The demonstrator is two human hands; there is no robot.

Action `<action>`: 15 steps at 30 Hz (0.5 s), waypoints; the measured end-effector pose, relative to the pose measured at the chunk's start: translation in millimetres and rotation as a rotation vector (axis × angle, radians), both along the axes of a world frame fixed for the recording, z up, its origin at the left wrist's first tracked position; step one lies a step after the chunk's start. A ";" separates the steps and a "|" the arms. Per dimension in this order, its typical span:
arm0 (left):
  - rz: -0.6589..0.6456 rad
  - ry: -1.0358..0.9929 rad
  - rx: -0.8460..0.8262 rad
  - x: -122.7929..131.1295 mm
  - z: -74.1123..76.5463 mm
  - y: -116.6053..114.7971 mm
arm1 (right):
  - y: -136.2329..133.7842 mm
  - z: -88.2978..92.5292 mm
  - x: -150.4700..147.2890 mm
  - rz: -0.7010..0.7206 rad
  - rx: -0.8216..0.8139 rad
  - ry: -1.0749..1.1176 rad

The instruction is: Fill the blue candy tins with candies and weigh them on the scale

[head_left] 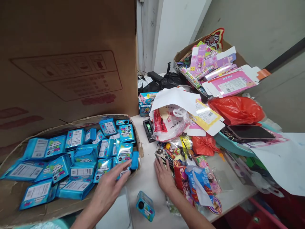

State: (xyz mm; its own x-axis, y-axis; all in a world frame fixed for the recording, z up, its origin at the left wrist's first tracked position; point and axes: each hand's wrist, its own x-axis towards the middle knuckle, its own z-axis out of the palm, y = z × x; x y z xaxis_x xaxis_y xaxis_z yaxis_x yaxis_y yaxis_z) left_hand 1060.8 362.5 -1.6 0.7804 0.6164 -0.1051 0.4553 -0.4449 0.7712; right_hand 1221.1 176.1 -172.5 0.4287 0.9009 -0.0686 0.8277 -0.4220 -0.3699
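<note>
My left hand (111, 183) reaches over the right rim of a shallow cardboard tray (141, 152), fingers stretched out and apart, beside small blue candy boxes (125, 152). I cannot make out whether its fingertips touch one. Many more blue boxes (81, 171) lie jumbled in the tray, some tilted. A single blue candy box (145, 206) rests on the table between my forearms. My right hand (164, 176) lies palm down on the table with fingers spread, its tips at the edge of a pile of small wrapped items (171, 152). Neither hand appears to hold anything.
A tall cardboard carton (71, 57) stands behind the tray. A black tape dispenser (148, 131), a blue tissue pack (197, 181), a red plastic bag (235, 109) and a phone (251, 132) lie to the right. A carton of flattened packaging (177, 65) stands at the back.
</note>
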 end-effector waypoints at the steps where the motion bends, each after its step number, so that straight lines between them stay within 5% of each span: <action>1: 0.026 0.012 0.020 -18.1 -6.3 -0.5 | -2.1 -2.3 3.8 -0.012 0.001 -0.008; 9: 0.164 -0.027 0.212 -124.8 -33.3 -27.5 | -7.7 -0.5 17.8 -0.067 0.022 -0.013; 15: 0.343 -0.129 0.409 -207.7 -46.2 -43.4 | 2.0 61.0 9.6 -0.249 0.467 -0.093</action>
